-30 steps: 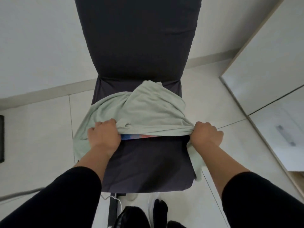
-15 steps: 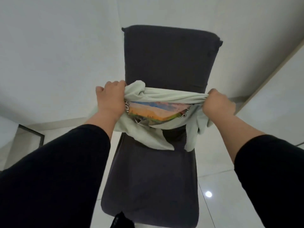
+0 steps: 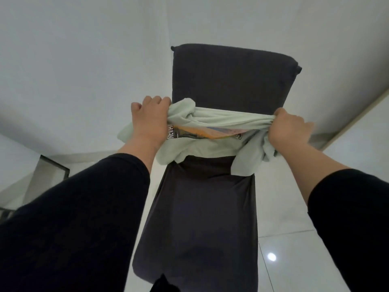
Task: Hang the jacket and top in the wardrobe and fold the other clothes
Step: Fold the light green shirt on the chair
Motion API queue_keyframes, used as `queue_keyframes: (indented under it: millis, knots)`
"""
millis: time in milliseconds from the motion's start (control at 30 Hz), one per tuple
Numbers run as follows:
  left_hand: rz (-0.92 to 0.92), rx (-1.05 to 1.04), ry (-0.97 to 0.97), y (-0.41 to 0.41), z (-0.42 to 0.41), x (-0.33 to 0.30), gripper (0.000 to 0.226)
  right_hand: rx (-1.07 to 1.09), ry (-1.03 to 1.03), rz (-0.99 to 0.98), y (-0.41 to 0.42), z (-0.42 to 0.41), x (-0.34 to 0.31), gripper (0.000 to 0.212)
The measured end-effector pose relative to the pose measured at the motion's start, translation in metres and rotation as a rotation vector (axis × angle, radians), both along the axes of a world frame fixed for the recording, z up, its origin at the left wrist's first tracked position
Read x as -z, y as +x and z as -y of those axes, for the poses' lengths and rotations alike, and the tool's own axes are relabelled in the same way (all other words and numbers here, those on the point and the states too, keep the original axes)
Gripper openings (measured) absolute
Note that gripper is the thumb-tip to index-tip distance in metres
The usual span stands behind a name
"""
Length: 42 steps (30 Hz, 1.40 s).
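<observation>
Nearest to me are my two black sleeves, and under them the dark chair, its seat bare where I can see it. Beyond the cuffs, my left hand is curled tight round one bunched end of the pale green T-shirt, and my right hand is fisted round the other end, so the shirt is stretched between them in the air, in front of the chair's backrest and clear of the seat. Its printed front shows only as a crumpled strip, with loose cloth hanging below. I judge this one is only just picked up for folding: no fold is made yet. Farther off there is just white wall and pale floor; no jacket, top, hanger or wardrobe interior is in view, so whether the hanging is done I cannot tell.
</observation>
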<state>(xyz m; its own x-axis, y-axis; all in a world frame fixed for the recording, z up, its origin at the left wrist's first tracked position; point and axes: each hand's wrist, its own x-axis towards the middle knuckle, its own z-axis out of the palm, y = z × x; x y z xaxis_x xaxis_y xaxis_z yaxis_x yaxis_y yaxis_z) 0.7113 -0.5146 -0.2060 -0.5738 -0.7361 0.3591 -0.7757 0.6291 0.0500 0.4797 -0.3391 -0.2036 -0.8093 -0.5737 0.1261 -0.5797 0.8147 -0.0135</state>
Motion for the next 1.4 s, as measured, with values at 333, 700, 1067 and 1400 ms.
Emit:
queue_keyframes:
  millis: [333, 700, 1067, 1400]
  knots:
    - [0.247, 0.101, 0.475, 0.036, -0.059, 0.167, 0.029, -0.009, 0.348, 0.147, 0.038, -0.057, 0.16, 0.029]
    - [0.378, 0.137, 0.583, 0.097, -0.125, 0.299, 0.03, -0.024, 0.463, 0.185, 0.123, -0.113, 0.28, 0.068]
    - [0.297, 0.29, 0.466, 0.157, -0.157, 0.307, 0.045, -0.651, 0.272, 0.379, 0.228, -0.085, 0.303, 0.049]
    - [-0.123, -0.012, 0.868, 0.225, -0.148, 0.299, 0.029, -0.607, 0.381, 0.463, 0.246, -0.088, 0.298, 0.047]
